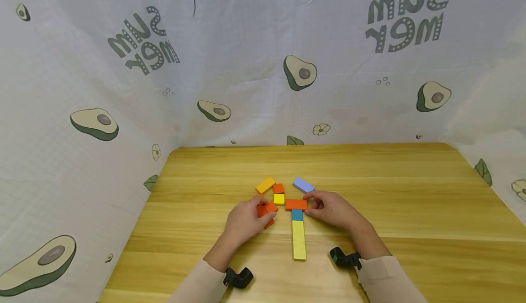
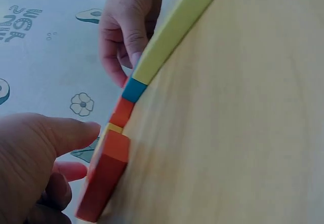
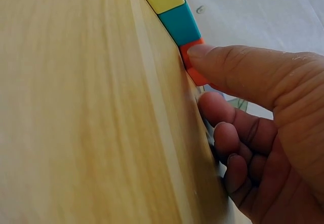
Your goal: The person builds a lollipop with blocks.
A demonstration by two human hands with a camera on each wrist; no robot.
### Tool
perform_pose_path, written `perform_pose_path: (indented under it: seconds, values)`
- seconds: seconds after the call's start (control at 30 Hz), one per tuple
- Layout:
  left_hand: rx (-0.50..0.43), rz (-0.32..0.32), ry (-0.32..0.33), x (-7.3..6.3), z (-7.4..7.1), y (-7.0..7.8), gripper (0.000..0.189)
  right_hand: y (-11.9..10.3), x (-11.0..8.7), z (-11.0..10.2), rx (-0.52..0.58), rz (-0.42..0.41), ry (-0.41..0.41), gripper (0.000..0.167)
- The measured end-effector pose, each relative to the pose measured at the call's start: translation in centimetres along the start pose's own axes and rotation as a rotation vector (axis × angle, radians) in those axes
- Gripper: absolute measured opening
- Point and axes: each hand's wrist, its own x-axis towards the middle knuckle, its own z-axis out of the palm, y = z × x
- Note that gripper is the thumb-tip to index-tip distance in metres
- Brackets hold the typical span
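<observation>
My right hand (image 1: 333, 208) pinches the right end of a flat orange-red block (image 1: 295, 204), thumb at its near side and index finger at the far side. Below that block, a blue block (image 1: 297, 215) and a long pale-yellow block (image 1: 299, 240) line up toward me. My left hand (image 1: 245, 219) hovers over a cluster of red blocks (image 1: 270, 206), thumb and fingers spread around them and partly hiding them. In the left wrist view the thumb tip stands above the red block (image 2: 107, 173). A small yellow block (image 1: 279, 199) sits between the two hands.
Behind the yellow block lies a small red block (image 1: 278, 188), with an orange-yellow block (image 1: 265, 185) to its left. A periwinkle block (image 1: 303, 185) lies slantwise near the right fingertips. The wooden table (image 1: 411, 193) ends at a printed white cloth (image 1: 255, 65) behind.
</observation>
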Motion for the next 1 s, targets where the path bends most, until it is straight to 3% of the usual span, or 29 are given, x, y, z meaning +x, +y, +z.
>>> perform_pose_path:
  seconds: [0.23, 0.47, 0.77, 1.0]
  values:
    - [-0.009, -0.066, 0.055, 0.1, 0.6, 0.2, 0.033, 0.1, -0.1, 0.0, 0.024, -0.007, 0.010, 0.030]
    - [-0.025, -0.121, 0.049, 0.1, 0.5, 0.5, 0.033, 0.3, -0.1, 0.0, 0.023, -0.017, 0.011, 0.031]
    - [-0.027, -0.014, 0.034, 0.7, -0.6, 0.4, 0.030, 0.3, 0.0, 0.1, 0.020, -0.012, 0.013, 0.029]
    - [-0.119, 0.088, -0.042, 2.8, -0.6, 1.3, 0.037, 0.2, 0.1, 0.0, 0.031, -0.002, 0.009, 0.028]
